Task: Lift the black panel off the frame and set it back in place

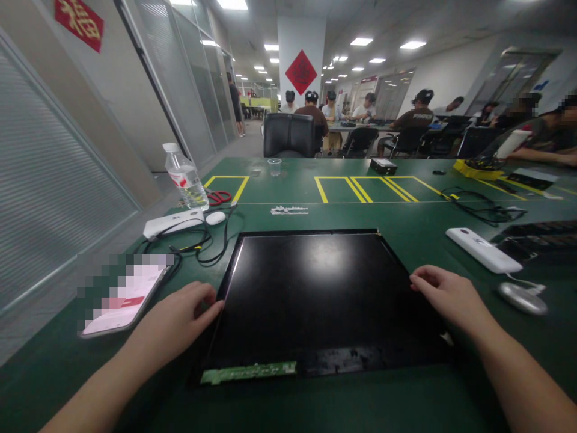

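Note:
A flat black display panel [315,294] lies on the green table in front of me, with a bright reflection near its top. A green circuit board strip [247,371] runs along its near left edge. My left hand [189,310] is closed at the panel's left edge, thumb and curled fingers touching the rim. At the right edge, my right hand [435,285] pinches the rim with fingertips and thumb together.
A phone [128,297], a white power bank [174,222], cables and a water bottle [184,177] are on the left. Red scissors [219,197] lie behind them. Another white device [484,249] and a silver mouse-like object [523,297] are on the right. People sit farther back.

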{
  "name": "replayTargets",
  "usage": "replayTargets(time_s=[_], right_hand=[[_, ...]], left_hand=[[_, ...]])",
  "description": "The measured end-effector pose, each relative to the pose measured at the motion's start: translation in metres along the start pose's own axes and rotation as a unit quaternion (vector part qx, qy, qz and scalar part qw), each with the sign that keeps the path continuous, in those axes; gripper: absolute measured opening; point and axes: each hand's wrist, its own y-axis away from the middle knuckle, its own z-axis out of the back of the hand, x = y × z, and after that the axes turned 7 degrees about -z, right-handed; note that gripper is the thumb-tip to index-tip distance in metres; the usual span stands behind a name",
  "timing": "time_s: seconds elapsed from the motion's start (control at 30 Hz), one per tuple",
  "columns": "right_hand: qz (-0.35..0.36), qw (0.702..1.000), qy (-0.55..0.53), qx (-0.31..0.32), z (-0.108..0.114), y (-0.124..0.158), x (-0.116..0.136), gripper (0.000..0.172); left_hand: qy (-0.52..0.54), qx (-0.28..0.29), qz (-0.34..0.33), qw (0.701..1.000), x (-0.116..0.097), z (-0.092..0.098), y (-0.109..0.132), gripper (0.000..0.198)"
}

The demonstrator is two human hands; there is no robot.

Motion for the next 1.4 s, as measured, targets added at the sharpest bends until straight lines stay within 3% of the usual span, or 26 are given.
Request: replayTargets(time_s=[0.13,0.3,0.7,1.0,1.2,1.4], right_hand=[[0.004,1.000,0.003,0.000,0.002,0.000,-0.001,0.029],[0.012,1.000,0.004,-0.007,0.003,0.001,-0.001,0.028],[0.003,1.000,0.004,0.001,0.003,0.004,0.002,0.028],[0.006,1.000,-0.002,0.000,0.003,0.003,0.000,0.028],[-0.016,1.000,0.006,0.013,0.004,0.001,0.000,0.030],[-0.007,1.000,0.007,0.008,0.004,0.001,0.000,0.031]], left_hand=[[-0.011,-0.039,0.015,0.999,0.004,-0.006,-0.003,0.040],[-0.002,-0.026,0.017,1.000,0.003,-0.010,-0.004,0.044],[0.053,-0.044,-0.006,0.998,0.001,-0.015,-0.008,0.030],[0.143,-0.084,0.040,0.985,-0.004,-0.009,-0.007,0.024],[0.260,-0.135,0.089,0.952,-0.009,-0.005,-0.006,0.030],[0.413,-0.213,0.171,0.869,-0.020,-0.010,-0.006,0.032]])
